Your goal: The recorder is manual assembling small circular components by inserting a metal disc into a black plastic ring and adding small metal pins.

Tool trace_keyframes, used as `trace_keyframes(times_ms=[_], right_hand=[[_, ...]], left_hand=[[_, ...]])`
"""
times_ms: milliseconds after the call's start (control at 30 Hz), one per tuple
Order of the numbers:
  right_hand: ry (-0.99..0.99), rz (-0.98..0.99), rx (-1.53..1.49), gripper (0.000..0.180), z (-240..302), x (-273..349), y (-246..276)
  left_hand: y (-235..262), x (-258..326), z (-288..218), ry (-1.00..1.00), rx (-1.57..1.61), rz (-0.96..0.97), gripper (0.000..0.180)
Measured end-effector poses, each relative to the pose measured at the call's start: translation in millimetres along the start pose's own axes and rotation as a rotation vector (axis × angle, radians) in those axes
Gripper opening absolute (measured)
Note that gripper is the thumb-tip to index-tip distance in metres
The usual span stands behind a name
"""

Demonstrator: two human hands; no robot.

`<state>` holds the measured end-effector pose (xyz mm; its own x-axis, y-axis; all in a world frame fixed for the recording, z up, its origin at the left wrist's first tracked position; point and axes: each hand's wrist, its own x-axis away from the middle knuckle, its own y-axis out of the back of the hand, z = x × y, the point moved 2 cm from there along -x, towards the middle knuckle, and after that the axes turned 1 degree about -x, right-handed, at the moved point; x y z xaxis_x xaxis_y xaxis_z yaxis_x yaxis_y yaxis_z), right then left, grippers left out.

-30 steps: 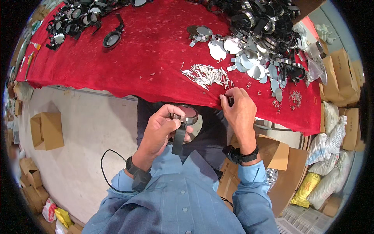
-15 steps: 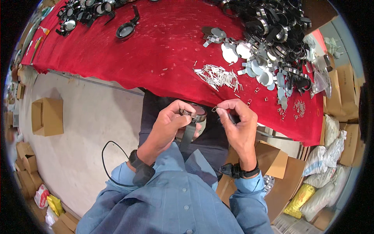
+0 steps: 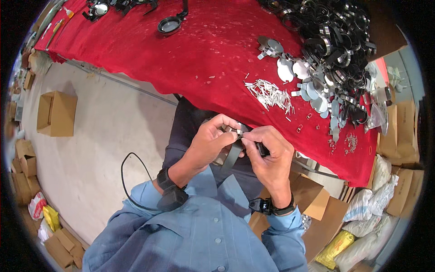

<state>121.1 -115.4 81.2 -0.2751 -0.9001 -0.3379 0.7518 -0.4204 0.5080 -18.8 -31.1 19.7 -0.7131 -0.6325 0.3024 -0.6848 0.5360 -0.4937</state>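
My left hand [image 3: 205, 144] is closed on a round, watch-like case, mostly covered by the fingers, whose flat dark strap [image 3: 231, 157] hangs down toward my lap. My right hand [image 3: 270, 153] pinches thumb and forefinger together at the strap end of the case, touching the left fingertips. The small metal loop seen between those right fingers a moment earlier is now nearly hidden. Under the right palm shows a dark piece [image 3: 262, 148], perhaps the other strap. Both hands work above my lap, just off the table's front edge.
On the red-covered table [image 3: 136, 59] lie a pile of black strapped cases [image 3: 337, 50], silvery discs [image 3: 285, 70], white pins [image 3: 271, 95] and small metal loops [image 3: 350, 143]. One strapped case [image 3: 169, 26] lies apart. Cardboard boxes [image 3: 63, 115] and sacks [image 3: 358, 204] flank me.
My right hand has moved left, bringing the small metal loop against the case in my left hand. The whole view has shifted, so the table items appear farther right.
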Motion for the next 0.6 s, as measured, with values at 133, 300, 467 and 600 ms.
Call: trace_keyframes(times_ms=[133,300,467,600], right_hand=[[-0.012,-0.016,-0.002,0.017,3.6,0.8,0.5],[-0.054,-0.017,0.007,0.015,0.1,3.1,-4.2],[-0.092,-0.018,0.040,0.014,1.7,2.6,-6.1],[-0.177,-0.018,0.020,0.014,-0.8,4.9,-4.1]], left_hand=[[-1.3,-0.1,-1.5,0.026,0.017,-0.037,0.019],[-2.1,-0.5,-0.1,0.006,-0.021,-0.053,0.020],[-3.0,0.3,0.7,0.010,0.003,-0.065,0.020],[-2.7,-0.2,3.9,0.020,0.006,-0.058,0.019]])
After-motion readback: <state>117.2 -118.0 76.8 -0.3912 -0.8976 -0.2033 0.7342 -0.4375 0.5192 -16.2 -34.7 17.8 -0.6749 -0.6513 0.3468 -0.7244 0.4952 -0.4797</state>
